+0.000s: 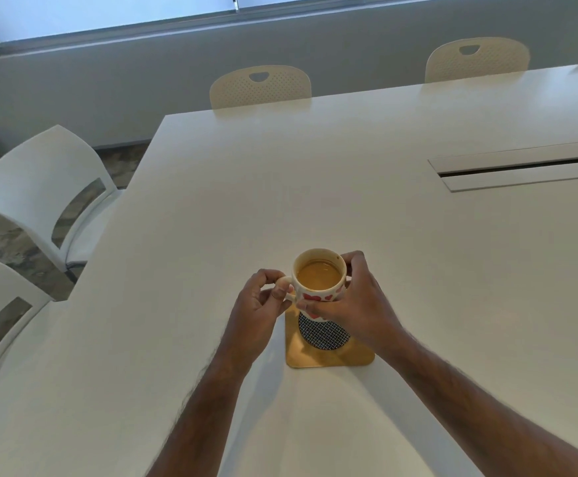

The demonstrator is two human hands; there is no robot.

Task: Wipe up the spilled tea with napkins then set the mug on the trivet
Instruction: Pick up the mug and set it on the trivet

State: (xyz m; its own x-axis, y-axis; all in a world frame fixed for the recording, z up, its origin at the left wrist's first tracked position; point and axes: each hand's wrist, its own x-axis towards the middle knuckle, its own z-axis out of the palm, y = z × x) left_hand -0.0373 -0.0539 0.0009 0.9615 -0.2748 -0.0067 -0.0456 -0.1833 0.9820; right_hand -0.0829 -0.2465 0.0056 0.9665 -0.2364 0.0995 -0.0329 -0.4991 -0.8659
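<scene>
A person's two bare arms reach forward over a long white desk (315,187), seen from above. Both hands hold a mug (319,282) near the desk's near edge, roughly midway along the visible width. The mug is white with red hearts and holds milky tea that stands a little below the rim.

The left hand (258,304) pinches the mug's handle, its fingers curled round the loop. The right hand (356,304) wraps the body from the other side, with the thumb across the front and the fingers curled behind the rim.

A trivet (329,352) lies directly under the mug: a square tan board with rounded corners, carrying a round dark patterned pad. The mug is over the far part of the pad. Whether its base touches the pad or hangs just above cannot be told.

No napkins and no spill show on the desk.

The mug is probably ceramic, so stiff, smooth and breakable, and the tea adds weight and can slosh. The handle plus a steadying palm on the wall seems the surest hold, kept level and lowered gently.

White chairs (40,187) stand along the desk's left edge, cream ones at the far edge. A cable slot (521,166) runs toward the right.
</scene>
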